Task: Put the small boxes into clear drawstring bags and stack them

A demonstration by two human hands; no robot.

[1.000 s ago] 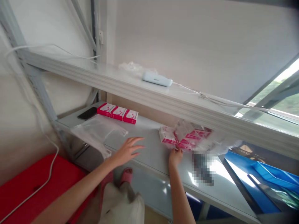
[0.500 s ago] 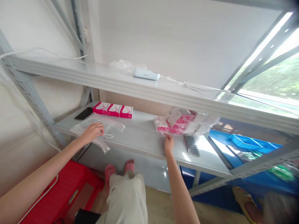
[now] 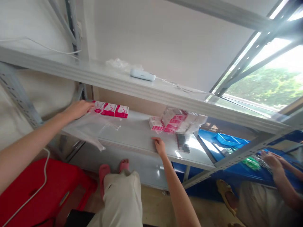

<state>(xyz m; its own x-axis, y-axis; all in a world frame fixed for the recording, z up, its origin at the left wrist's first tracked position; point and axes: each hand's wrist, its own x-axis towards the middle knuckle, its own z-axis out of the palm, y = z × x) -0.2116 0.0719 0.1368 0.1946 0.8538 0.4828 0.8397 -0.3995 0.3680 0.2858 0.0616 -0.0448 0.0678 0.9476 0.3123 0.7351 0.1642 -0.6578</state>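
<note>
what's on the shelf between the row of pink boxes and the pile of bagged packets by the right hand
Nothing: in the head view, the shelf between the pink boxes and the bagged packets is bare.

The left hand (image 3: pixel 78 109) reaches the row of pink boxes (image 3: pixel 111 110) on the shelf (image 3: pixel 134 135), while the right hand (image 3: pixel 159 145) rests flat near wrapped packets (image 3: pixel 175 121).

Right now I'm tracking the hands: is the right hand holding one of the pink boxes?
No, the right hand rests flat on the shelf, apart from the pink boxes, which the left hand touches.
</note>
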